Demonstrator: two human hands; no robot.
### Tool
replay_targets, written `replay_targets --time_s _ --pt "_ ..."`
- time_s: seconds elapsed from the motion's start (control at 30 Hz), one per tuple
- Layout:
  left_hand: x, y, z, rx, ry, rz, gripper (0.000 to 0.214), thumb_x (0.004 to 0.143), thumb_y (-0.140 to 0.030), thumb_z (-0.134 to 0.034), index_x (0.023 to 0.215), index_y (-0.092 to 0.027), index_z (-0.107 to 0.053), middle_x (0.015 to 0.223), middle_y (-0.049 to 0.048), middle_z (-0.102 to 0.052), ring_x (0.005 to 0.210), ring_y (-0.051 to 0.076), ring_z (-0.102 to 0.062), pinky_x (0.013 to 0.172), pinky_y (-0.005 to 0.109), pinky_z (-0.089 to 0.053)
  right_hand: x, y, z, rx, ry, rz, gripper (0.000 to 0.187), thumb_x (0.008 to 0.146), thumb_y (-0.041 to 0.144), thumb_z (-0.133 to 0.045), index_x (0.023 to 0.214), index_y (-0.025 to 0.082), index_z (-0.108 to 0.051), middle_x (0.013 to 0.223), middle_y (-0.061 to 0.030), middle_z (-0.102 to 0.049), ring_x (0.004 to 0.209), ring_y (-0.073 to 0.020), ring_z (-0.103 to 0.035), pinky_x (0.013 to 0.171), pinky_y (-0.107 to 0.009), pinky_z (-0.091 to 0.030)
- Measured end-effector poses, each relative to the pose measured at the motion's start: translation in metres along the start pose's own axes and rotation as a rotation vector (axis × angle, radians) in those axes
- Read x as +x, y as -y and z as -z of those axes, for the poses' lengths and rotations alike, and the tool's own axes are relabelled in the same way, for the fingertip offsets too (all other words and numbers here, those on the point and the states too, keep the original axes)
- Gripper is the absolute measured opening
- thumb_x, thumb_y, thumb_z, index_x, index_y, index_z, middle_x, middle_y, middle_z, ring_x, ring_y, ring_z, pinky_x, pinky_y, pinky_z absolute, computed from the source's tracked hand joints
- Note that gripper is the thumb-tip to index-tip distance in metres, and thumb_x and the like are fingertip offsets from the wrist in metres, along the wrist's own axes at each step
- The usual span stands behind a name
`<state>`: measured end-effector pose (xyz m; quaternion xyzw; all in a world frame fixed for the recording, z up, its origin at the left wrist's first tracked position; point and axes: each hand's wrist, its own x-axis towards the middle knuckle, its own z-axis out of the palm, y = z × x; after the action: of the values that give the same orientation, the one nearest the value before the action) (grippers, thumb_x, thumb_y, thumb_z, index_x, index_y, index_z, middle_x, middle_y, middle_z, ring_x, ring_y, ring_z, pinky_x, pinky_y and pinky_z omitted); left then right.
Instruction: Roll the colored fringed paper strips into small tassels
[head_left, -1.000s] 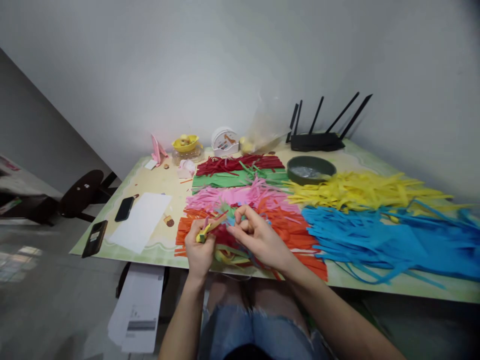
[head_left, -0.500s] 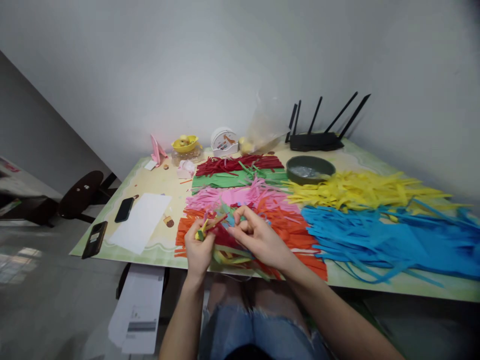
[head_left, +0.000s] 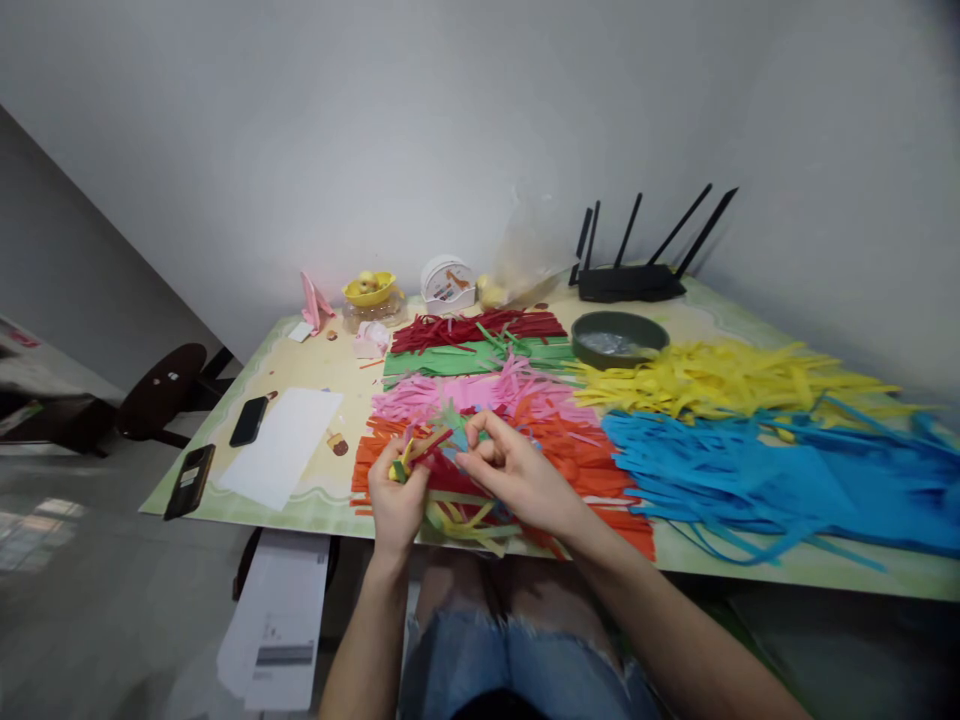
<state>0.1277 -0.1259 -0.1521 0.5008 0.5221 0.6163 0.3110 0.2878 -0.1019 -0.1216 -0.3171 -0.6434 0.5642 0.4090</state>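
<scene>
My left hand [head_left: 397,508] is closed around a small bundle of coloured paper-like strips [head_left: 400,467], with yellow, green and red ends showing between the fingers. My right hand [head_left: 521,478] is beside it, fingers curled in a pinch; whatever is between the fingertips is too small to make out. Pale yellow strips [head_left: 469,525] trail below the hands at the table edge. Under and around them lie fringed orange strips [head_left: 581,465]. Beyond are fringed pink [head_left: 450,392], green [head_left: 435,362] and dark red [head_left: 480,328] strips in rows.
On the right spread fringed blue [head_left: 757,475] and yellow strips [head_left: 727,380]. A dark green bowl [head_left: 589,350] and a black router [head_left: 634,284] stand behind. White paper [head_left: 289,440] and two phones, one black [head_left: 248,421] and one brown-edged [head_left: 190,482], lie on the left. A stool [head_left: 161,390] stands left.
My hands stay almost in place, with the left still closed on the bundle. The pale yellow strips below them have shifted slightly.
</scene>
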Motion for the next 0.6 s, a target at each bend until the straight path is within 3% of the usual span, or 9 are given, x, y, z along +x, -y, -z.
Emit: replay_targets --time_s 0.2,0.37,0.5,0.6 --pt "-0.001 -0.003 0.003 0.285 0.048 -0.35 0.02 0.077 -0.009 -0.057 0.089 -0.021 -0.069 0.085 0.0019 -0.067 0.085 0.018 -0.058 0.079 0.028 -0.044 0.004 -0.004 0.001 0.065 -0.031 -0.023 0.023 0.085 0.037 -0.056 0.089 0.023 -0.037 0.048 0.0139 -0.033 0.042 -0.0061 -0.025 0.042 -0.018 -0.018" --pt "-0.001 -0.001 0.005 0.5 0.129 -0.562 0.025 0.079 -0.008 -0.055 0.091 -0.023 -0.07 0.089 0.0038 -0.071 0.085 0.02 -0.055 0.08 0.034 -0.041 0.012 -0.012 0.005 0.199 -0.016 -0.044 0.039 0.08 0.046 -0.062 0.103 0.019 -0.046 0.05 0.0094 -0.05 0.041 -0.0072 -0.037 0.042 -0.019 -0.027" --pt "-0.002 0.005 0.005 0.622 0.166 -0.681 0.039 0.072 -0.001 -0.053 0.099 -0.024 -0.069 0.096 0.0042 -0.072 0.087 0.022 -0.054 0.082 0.037 -0.037 0.018 -0.017 0.013 0.246 0.013 -0.125 0.042 0.073 0.052 -0.067 0.092 0.016 -0.057 0.049 0.0076 -0.051 0.037 -0.0052 -0.034 0.039 -0.02 -0.025" --pt "0.0 0.01 0.003 0.666 0.184 -0.729 0.037 0.072 -0.002 -0.056 0.099 -0.024 -0.069 0.095 0.0045 -0.073 0.086 0.023 -0.053 0.081 0.037 -0.036 0.021 -0.018 0.017 0.205 -0.009 -0.117 0.038 0.07 0.051 -0.071 0.08 0.016 -0.059 0.055 0.005 -0.054 0.041 -0.005 -0.038 0.039 -0.019 -0.026"
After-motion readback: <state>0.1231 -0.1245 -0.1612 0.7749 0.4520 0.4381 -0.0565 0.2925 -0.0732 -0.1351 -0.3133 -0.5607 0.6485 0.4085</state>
